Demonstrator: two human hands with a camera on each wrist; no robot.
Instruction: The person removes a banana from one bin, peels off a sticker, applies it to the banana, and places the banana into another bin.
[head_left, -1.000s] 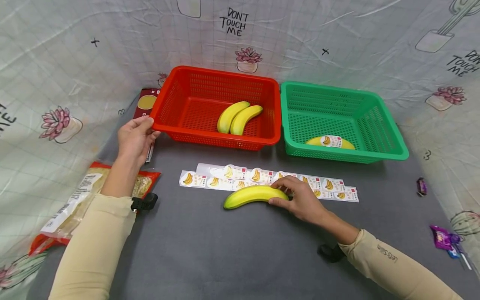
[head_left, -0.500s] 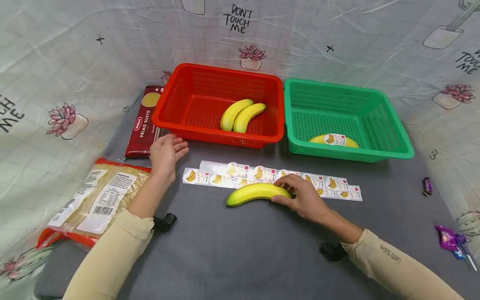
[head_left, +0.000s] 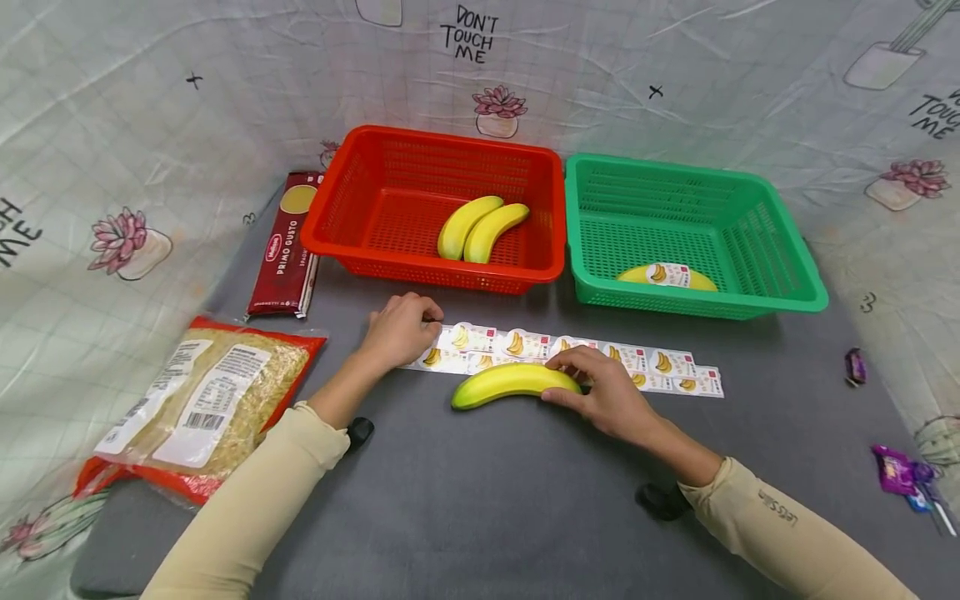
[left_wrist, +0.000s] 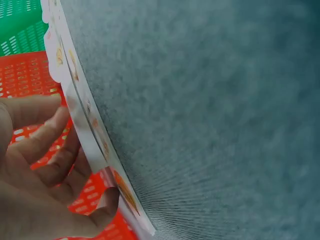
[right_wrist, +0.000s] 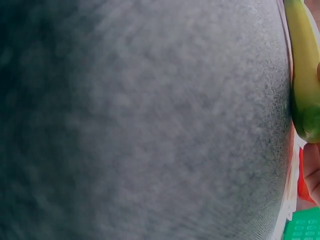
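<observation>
Head camera looks forward and down across the grey table (head_left: 465, 500) from above. Both wrist cameras sit very near that table surface, blurred. All three views share the sticker strip (head_left: 570, 354)

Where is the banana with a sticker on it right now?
In the head view, the stickered banana lies alone inside the green basket, against its near wall, right of the red basket that holds two plain bananas.

A banana (head_left: 510, 384) lies near a sticker strip (head_left: 570, 357), with two baskets (head_left: 438, 208) side by side beyond it and packets (head_left: 201, 408) to the left.
</observation>
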